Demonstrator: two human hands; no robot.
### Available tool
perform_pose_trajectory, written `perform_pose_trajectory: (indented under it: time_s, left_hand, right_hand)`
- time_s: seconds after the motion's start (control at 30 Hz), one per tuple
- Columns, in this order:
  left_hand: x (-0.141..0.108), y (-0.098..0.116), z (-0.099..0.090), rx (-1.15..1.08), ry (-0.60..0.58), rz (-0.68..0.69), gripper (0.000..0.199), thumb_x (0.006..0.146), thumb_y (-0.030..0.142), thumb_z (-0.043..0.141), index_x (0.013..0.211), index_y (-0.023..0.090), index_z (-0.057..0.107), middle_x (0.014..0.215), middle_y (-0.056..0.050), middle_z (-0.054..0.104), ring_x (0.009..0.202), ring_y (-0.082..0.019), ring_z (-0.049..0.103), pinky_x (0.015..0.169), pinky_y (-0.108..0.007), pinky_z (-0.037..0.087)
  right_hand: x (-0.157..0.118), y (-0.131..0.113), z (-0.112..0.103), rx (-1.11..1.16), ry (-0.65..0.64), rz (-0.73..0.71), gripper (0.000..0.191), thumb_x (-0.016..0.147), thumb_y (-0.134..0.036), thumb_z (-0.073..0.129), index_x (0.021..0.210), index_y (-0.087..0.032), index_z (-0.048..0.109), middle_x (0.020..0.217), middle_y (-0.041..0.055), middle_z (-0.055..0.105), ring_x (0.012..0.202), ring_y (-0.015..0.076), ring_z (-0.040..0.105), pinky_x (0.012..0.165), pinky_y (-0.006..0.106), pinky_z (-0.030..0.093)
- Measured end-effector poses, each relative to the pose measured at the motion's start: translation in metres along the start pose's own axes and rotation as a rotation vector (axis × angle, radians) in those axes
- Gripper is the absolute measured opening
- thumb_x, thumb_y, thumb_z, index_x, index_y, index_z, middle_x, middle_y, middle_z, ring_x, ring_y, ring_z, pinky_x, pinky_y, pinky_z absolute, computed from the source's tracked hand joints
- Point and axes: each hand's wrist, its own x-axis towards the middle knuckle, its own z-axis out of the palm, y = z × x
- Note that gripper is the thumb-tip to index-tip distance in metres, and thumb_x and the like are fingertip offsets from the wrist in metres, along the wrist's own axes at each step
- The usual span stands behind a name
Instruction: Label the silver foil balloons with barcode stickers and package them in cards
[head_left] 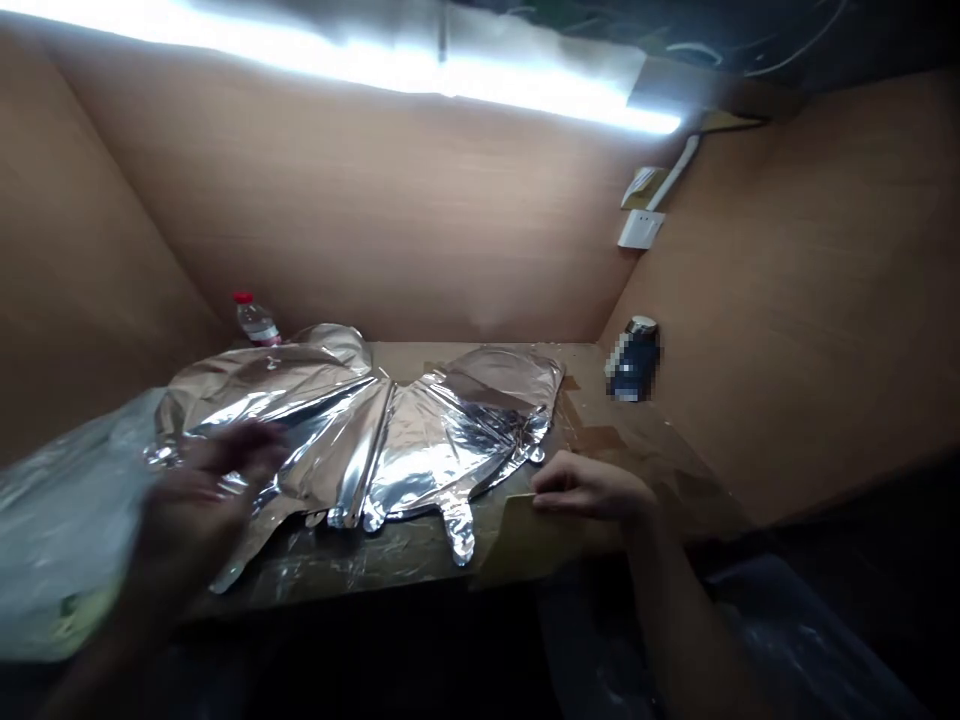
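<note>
Shiny silver foil balloons (427,450), flat and creased, lie on the table with several tabs hanging toward its front edge. My right hand (592,487) is closed in a pinch on the upper edge of a thin yellowish-brown sheet (517,545), beside the right end of the foil. Over the left part of the foil hovers my left hand (214,485), smeared by motion. Its fingers cannot be made out clearly, nor whether it touches the foil.
Clear plastic film (82,500) covers the table's left side. A bottle with a red cap (257,325) stands behind the foil. At the back right is a dark container (634,365), partly pixelated. Board walls enclose the table, with a socket (641,229) and a bright tube light (450,75).
</note>
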Motion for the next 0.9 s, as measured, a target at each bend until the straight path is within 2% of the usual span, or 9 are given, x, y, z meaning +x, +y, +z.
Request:
perform_pose_trajectory:
  time_s: [0.1,0.13,0.2,0.33,0.47,0.6,0.73,0.8,0.9]
  left_hand:
    - [-0.044,0.015,0.079,-0.28,-0.542,-0.056,0.068,0.081,0.042,0.076,0.143,0.027,0.05,0.126,-0.01,0.071,0.11,-0.029,0.069,0.089,-0.038,0.059]
    - [-0.052,0.017,0.098,-0.32,-0.588,-0.084,0.065,0.082,0.041,0.075,0.141,0.026,0.052,0.125,-0.01,0.071,0.108,-0.029,0.069,0.088,-0.038,0.059]
    - [-0.057,0.013,0.118,-0.321,-0.542,-0.129,0.049,0.085,0.041,0.071,0.129,0.021,0.061,0.121,-0.011,0.071,0.102,-0.027,0.07,0.082,-0.035,0.058]
    - [-0.043,-0.012,0.111,-0.252,-0.362,-0.147,0.037,0.088,0.044,0.068,0.115,0.019,0.065,0.109,-0.009,0.072,0.093,-0.025,0.069,0.076,-0.032,0.055]
    - [-0.038,-0.027,0.102,-0.168,-0.303,-0.136,0.035,0.084,0.047,0.072,0.104,0.019,0.067,0.098,-0.006,0.072,0.09,-0.024,0.067,0.076,-0.03,0.053]
    - [-0.04,-0.034,0.101,-0.188,-0.308,-0.217,0.037,0.084,0.051,0.071,0.099,0.017,0.067,0.088,-0.005,0.071,0.079,-0.022,0.066,0.067,-0.028,0.051]
    - [-0.04,-0.037,0.095,-0.217,-0.32,-0.246,0.039,0.084,0.052,0.071,0.098,0.017,0.066,0.087,-0.005,0.071,0.075,-0.021,0.065,0.065,-0.027,0.051]
    - [-0.04,-0.037,0.092,-0.214,-0.327,-0.237,0.038,0.085,0.052,0.07,0.097,0.017,0.066,0.086,-0.005,0.071,0.075,-0.02,0.064,0.065,-0.026,0.05]
    - [-0.042,-0.037,0.088,-0.206,-0.333,-0.227,0.036,0.085,0.051,0.07,0.096,0.017,0.066,0.082,-0.004,0.07,0.073,-0.02,0.064,0.063,-0.026,0.049]
  right_hand:
    - [0.029,-0.034,0.034,0.067,0.008,-0.077,0.034,0.098,-0.039,0.058,0.075,-0.014,0.063,0.065,-0.004,0.048,0.06,0.0095,0.041,0.054,0.021,0.03]
    - [0.04,-0.04,0.044,0.064,0.031,-0.086,0.032,0.097,-0.037,0.06,0.075,-0.014,0.064,0.065,-0.0042,0.049,0.06,0.0095,0.042,0.054,0.021,0.03]
    - [0.055,-0.042,0.058,0.061,0.122,-0.081,0.023,0.095,-0.033,0.064,0.083,-0.015,0.069,0.069,-0.0032,0.055,0.063,0.0105,0.046,0.056,0.022,0.034]
    - [0.06,-0.027,0.073,0.153,0.368,-0.072,0.021,0.095,-0.024,0.062,0.112,-0.018,0.072,0.098,0.0041,0.071,0.084,0.0172,0.063,0.074,0.026,0.049]
    - [0.06,-0.016,0.096,0.159,0.491,-0.105,0.026,0.097,-0.018,0.057,0.119,-0.022,0.072,0.106,0.0051,0.074,0.095,0.0193,0.068,0.084,0.03,0.052]
    - [0.065,-0.008,0.118,-0.036,0.567,-0.191,0.032,0.1,-0.019,0.055,0.129,-0.024,0.068,0.106,0.0073,0.073,0.09,0.0185,0.068,0.08,0.03,0.054]
    - [0.068,-0.004,0.126,-0.192,0.612,-0.343,0.032,0.099,-0.018,0.056,0.129,-0.022,0.067,0.119,0.0121,0.069,0.104,0.0216,0.067,0.088,0.034,0.056]
    - [0.069,-0.005,0.126,-0.154,0.631,-0.321,0.035,0.099,-0.019,0.056,0.133,-0.022,0.063,0.121,0.012,0.068,0.106,0.0224,0.066,0.09,0.036,0.056]
    - [0.07,-0.011,0.124,-0.057,0.588,-0.237,0.033,0.1,-0.021,0.056,0.132,-0.021,0.064,0.111,0.0099,0.072,0.096,0.021,0.069,0.084,0.035,0.055]
